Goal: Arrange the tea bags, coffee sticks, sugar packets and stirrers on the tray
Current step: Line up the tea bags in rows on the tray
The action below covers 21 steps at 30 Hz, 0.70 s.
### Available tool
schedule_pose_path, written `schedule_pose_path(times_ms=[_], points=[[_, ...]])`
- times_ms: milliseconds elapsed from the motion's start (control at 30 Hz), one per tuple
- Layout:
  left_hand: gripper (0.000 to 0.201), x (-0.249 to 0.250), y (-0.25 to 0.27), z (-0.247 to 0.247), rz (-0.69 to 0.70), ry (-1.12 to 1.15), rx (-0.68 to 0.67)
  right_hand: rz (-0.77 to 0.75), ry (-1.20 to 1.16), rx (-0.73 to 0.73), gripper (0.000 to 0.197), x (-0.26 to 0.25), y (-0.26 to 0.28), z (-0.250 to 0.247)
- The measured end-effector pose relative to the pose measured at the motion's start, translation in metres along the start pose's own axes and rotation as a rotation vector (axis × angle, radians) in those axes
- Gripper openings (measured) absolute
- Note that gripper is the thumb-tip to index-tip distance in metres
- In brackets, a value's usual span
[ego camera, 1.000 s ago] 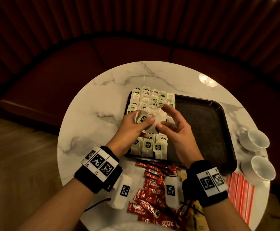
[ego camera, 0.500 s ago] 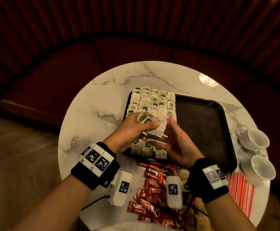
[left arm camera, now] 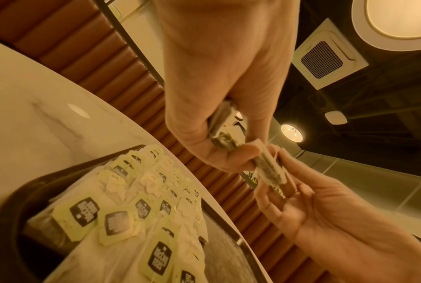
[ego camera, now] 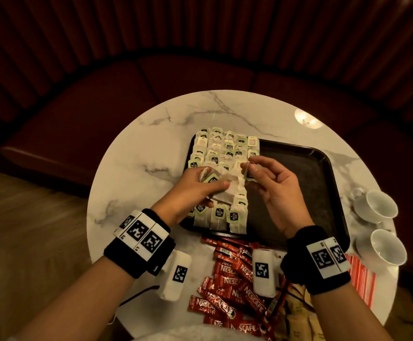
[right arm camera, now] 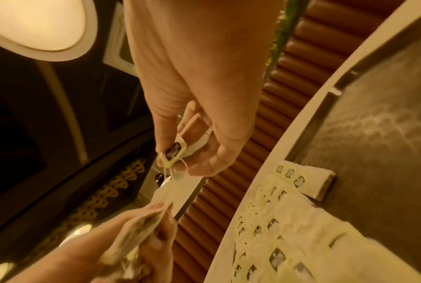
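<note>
Partly hidden under both hands, the middle rows of tea bags (ego camera: 221,153) on the black tray (ego camera: 299,183) cannot be counted, and the print on their green tags is too small to read at the far end. The left hand (ego camera: 195,185) grips a small stack of tea bags (ego camera: 227,190) between thumb and curled fingers, held just above the filled left part of the tray. The right hand (ego camera: 271,183) pinches a single green tag (ego camera: 249,172) between thumb and fingertips, its other fingers loosely curled; a thin string runs from that tag toward the stack, though the right wrist view is too blurred to follow it the whole way. In the left wrist view the bags in the grip show only as an edge-on bundle (left arm camera: 269,168). The tray's right part is bare dark surface. On the marble worktop (ego camera: 136,168) near the person, red coffee sticks (ego camera: 230,279) lie in a loose heap, partly covered by the wrist cameras and cut off at the lower edge. Brown sugar packets (ego camera: 296,308) beside them are dim and half hidden by the right wrist. Red-striped stirrers (ego camera: 363,279) lie at the right, near two white cups (ego camera: 382,225) at the worktop's edge.
</note>
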State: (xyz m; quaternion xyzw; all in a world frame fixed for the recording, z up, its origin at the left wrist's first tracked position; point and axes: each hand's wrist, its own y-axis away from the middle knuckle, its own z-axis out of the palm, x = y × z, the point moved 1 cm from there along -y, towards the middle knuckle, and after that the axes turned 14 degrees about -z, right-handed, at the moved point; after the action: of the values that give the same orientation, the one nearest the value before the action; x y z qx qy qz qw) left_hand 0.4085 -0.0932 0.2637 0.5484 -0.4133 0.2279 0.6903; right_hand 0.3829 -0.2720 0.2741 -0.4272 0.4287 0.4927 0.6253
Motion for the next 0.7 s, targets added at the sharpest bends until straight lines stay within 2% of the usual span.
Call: schedule_pose_path(times_ms=[167, 267, 333, 433, 600, 700], points=[[0.008, 0.003, 0.001, 0.004, -0.016, 0.207, -0.023, -0.193, 0.196, -0.107, 0.02, -0.004, 0.014, 0.004], [0.017, 0.005, 0.002, 0.007, 0.008, 0.298, -0.042, -0.266, 0.275, -0.162, 0.021, 0.001, 0.021, 0.003], [0.022, 0.007, 0.003, 0.008, 0.031, 0.328, -0.057, -0.282, 0.331, -0.208, 0.019, 0.005, 0.024, 0.003], [0.014, 0.009, 0.005, 0.01, 0.061, 0.339, -0.074, -0.255, 0.341, -0.245, 0.019, 0.007, 0.028, 0.002], [0.02, 0.011, 0.006, 0.011, 0.098, 0.346, -0.099, -0.285, 0.266, -0.096, 0.017, -0.003, 0.028, 0.004], [0.025, 0.012, 0.007, 0.013, 0.118, 0.332, -0.086, -0.204, 0.199, -0.006, 0.024, -0.01, 0.023, 0.01]])
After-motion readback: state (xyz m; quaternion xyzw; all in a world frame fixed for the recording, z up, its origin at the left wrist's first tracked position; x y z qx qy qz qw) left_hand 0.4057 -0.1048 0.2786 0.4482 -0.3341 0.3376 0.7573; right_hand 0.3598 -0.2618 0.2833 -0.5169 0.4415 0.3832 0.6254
